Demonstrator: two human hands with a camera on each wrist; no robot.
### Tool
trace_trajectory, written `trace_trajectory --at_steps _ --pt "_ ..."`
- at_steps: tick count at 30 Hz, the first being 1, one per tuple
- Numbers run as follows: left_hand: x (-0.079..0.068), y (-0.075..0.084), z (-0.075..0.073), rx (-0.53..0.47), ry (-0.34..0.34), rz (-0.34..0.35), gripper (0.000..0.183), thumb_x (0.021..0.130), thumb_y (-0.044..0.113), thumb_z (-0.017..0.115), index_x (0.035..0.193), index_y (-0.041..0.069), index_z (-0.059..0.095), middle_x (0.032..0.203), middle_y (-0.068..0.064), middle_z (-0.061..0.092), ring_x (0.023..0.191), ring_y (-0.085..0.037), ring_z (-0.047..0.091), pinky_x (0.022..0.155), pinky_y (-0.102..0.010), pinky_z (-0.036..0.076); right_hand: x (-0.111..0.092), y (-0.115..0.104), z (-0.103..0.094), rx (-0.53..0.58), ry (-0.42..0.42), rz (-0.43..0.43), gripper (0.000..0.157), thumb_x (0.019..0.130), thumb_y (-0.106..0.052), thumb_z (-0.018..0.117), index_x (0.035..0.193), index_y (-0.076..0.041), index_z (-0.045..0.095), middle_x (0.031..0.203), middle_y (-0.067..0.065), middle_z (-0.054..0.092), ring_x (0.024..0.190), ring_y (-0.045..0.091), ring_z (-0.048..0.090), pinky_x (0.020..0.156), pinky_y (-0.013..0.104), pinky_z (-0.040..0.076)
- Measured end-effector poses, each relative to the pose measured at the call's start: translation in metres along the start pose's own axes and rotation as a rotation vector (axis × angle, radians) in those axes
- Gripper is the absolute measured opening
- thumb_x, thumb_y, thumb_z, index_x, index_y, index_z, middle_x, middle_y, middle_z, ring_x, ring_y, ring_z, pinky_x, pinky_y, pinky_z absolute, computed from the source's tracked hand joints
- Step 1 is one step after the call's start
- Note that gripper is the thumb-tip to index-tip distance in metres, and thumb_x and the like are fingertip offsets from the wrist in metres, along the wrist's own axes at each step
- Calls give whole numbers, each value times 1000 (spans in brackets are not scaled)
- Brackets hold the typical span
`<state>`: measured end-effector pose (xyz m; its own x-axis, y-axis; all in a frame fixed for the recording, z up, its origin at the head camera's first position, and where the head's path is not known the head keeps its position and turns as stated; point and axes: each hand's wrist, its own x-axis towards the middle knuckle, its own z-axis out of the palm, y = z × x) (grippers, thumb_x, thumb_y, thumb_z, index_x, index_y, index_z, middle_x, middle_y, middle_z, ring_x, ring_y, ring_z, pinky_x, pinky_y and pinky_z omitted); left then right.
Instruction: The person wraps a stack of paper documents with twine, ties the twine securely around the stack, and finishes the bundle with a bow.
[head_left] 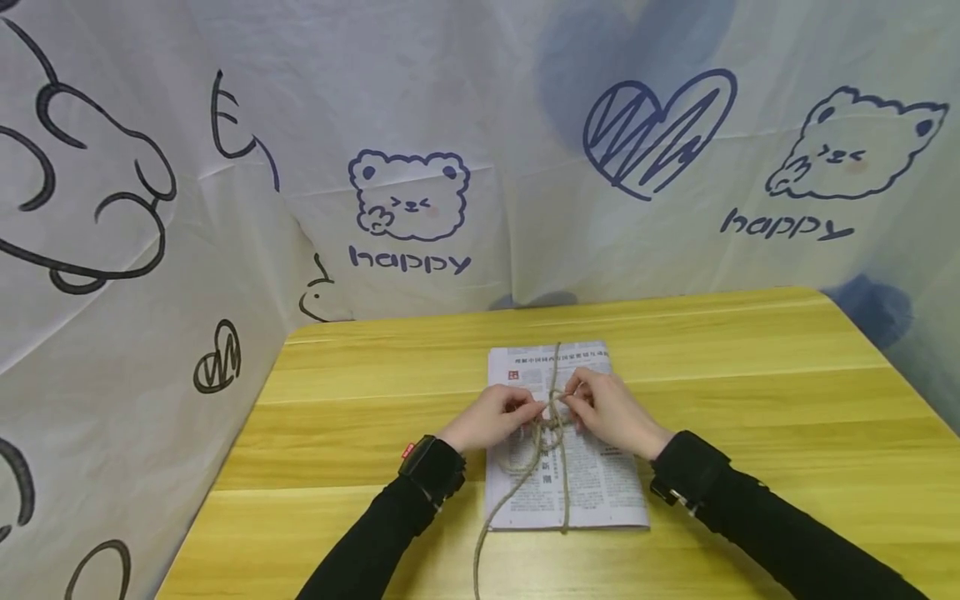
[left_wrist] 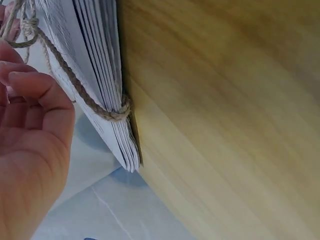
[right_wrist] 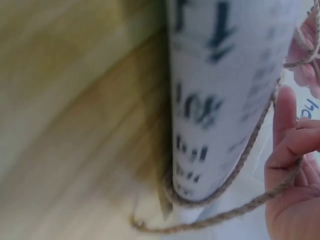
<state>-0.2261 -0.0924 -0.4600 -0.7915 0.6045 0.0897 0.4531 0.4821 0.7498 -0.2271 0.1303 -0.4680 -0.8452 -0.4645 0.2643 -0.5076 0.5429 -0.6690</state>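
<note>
A flat stack of folded newspapers [head_left: 607, 487] lies on the table, with brown twine [head_left: 565, 487] running round it lengthwise and crosswise. Over the middle of the top sheet, the strands meet at a loose knot [head_left: 553, 427] with loops around it. My left hand [head_left: 495, 415] pinches twine between thumb and forefinger just left of the knot. Opposite it, my right hand [head_left: 611, 410] pinches another piece of the twine. In the right wrist view, a twine tail [right_wrist: 240, 209] passes from the curled right fingers [right_wrist: 295, 145] out past the stack's edge.
A long loose end of twine [head_left: 477, 557] trails over the stack's near left corner toward the front of the wooden table [head_left: 360, 400]. White cloth [head_left: 517, 208] with drawn bears and hearts hangs behind the table and at its sides.
</note>
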Motion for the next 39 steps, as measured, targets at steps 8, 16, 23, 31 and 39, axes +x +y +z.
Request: trace_trajectory --at_steps 8,16,23,31,39 --pt "-7 -3 -4 -41 53 -84 24 99 28 52 91 8 63 77 -7 63 69 -21 59 60 -25 45 1 0 2 -173 69 -66 14 92 -15 62 82 -15 52 57 -8 47 45 5 39 45 23 32" --pt "-28 2 -8 6 9 -83 30 97 27 54 79 6 66 67 -8 61 56 -10 50 51 -21 38 3 0 0 -116 56 -11 13 93 -18 61 82 -11 59 55 -4 46 46 9 38 47 25 31" --pt "-35 13 -5 -23 -82 -38 23 93 30 60 86 11 71 67 0 61 53 -8 51 49 -19 38 3 -1 -7 161 -79 44 12 96 -8 53 98 2 59 68 8 64 55 19 60 48 27 46" --pt "-37 16 -10 59 -168 -98 15 90 17 64 79 8 69 68 -4 66 52 -10 59 49 -22 48 4 1 -7 -72 -14 -36 10 93 -13 59 84 -10 56 64 -4 54 52 9 48 50 27 40" --pt "-36 17 -1 -372 -169 -278 16 90 10 63 97 -4 68 77 -15 68 64 -22 68 64 -39 56 5 4 -8 -68 -14 -25 14 93 -17 61 81 -10 58 58 -4 52 48 10 46 48 25 36"
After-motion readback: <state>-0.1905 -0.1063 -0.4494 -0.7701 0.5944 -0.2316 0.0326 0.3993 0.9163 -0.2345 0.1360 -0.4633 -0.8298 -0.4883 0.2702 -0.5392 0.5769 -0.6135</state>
